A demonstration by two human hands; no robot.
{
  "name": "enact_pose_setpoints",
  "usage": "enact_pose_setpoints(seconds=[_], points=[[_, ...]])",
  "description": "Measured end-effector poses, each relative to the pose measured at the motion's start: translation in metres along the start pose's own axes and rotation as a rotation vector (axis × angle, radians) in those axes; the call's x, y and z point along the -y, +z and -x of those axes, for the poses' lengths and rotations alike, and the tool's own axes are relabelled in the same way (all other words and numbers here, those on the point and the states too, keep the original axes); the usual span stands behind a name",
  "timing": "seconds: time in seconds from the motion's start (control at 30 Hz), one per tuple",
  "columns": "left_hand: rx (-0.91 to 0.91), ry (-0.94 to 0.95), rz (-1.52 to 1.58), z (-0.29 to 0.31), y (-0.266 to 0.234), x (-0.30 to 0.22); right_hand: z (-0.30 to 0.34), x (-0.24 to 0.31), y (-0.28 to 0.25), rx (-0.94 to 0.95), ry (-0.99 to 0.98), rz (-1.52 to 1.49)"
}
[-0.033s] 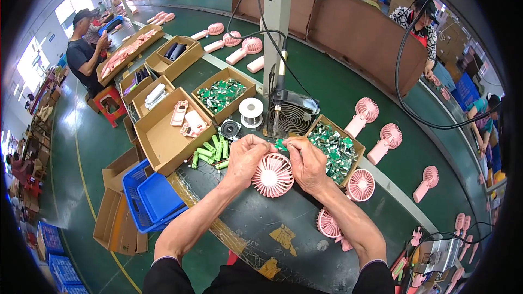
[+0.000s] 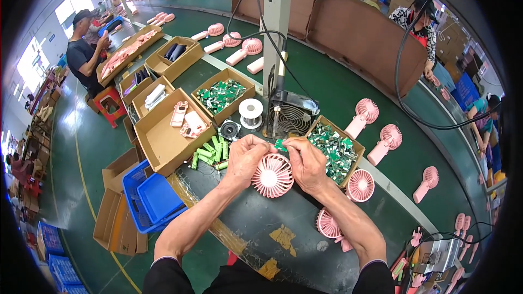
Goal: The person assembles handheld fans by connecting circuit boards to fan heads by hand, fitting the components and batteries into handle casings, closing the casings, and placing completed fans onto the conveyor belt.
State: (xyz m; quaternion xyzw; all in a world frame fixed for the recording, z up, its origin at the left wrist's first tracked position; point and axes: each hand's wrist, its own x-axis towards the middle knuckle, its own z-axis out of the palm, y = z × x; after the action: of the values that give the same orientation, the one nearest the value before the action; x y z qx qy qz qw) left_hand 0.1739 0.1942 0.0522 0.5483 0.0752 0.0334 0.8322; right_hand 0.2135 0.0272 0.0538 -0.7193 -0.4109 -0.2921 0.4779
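A small green circuit board (image 2: 280, 145) sits between my two hands, just below the tip of an upright soldering iron (image 2: 277, 114). My right hand (image 2: 306, 162) pinches the board from its right side. My left hand (image 2: 248, 159) is closed in a pinch at the board's left edge; whether it grips the board or a thin wire is hidden by the fingers. Right under both hands lies a pink round fan head (image 2: 272, 176) with a slatted grille. Whether the iron touches the board cannot be made out.
Boxes of circuit boards stand at left (image 2: 222, 97) and right (image 2: 333, 149). Nearby are a solder spool (image 2: 250, 113), green battery cells (image 2: 210, 152), a black fume fan (image 2: 294, 115) and a blue basket (image 2: 133, 198). Pink handheld fans (image 2: 385, 142) line the green belt. Co-workers sit farther off.
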Motion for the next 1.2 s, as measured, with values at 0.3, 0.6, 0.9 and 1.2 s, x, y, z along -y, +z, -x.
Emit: enact_pose_setpoints(seconds=[0.3,0.6,0.9,1.2], points=[[0.023,0.009,-0.011,-0.001,0.0024,-0.0047,-0.0027,-0.0011,-0.0052,0.013,-0.069,-0.006],[0.019,-0.013,0.007,-0.0011,0.0007,-0.0049,-0.0016,-0.0015,-0.0044,0.021,-0.072,-0.011],[0.018,-0.017,0.016,-0.0019,-0.0005,-0.0045,-0.0026,0.0012,-0.0046,0.018,-0.047,0.003],[0.026,-0.024,0.017,-0.0045,-0.0022,-0.0044,-0.002,-0.0013,-0.0033,0.043,-0.06,0.001]])
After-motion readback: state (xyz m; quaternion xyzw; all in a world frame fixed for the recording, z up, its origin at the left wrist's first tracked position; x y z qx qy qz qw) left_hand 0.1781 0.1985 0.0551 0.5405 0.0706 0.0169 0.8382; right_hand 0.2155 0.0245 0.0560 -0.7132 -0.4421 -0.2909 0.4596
